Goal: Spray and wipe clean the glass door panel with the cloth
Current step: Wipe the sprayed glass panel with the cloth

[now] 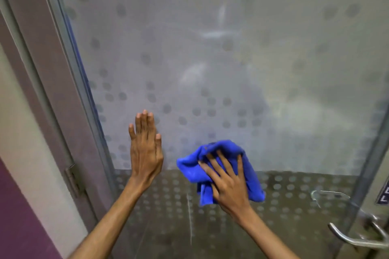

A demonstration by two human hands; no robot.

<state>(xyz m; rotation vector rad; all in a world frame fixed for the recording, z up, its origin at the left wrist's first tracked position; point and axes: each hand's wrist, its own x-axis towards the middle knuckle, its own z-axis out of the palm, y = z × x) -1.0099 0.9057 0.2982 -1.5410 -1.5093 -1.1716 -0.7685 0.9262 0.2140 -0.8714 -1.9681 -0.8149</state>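
Note:
The glass door panel [210, 59] fills the view, frosted with a pattern of grey dots, with a darker dotted band across its lower part. A crumpled blue cloth [212, 157] is pressed flat against the glass at lower centre, where the frosted area meets the dark band. My right hand [228, 183] lies spread over the cloth and holds it to the panel. My left hand [145, 149] rests flat on the glass to the left of the cloth, fingers together and pointing up, holding nothing. No spray bottle is in view.
The metal door frame [69, 82] runs down the left side, with a hinge [72, 181] on it and a purple and white wall beyond. A metal lever handle [355, 237] sticks out at the lower right. A thin streak [190, 221] runs down the dark band.

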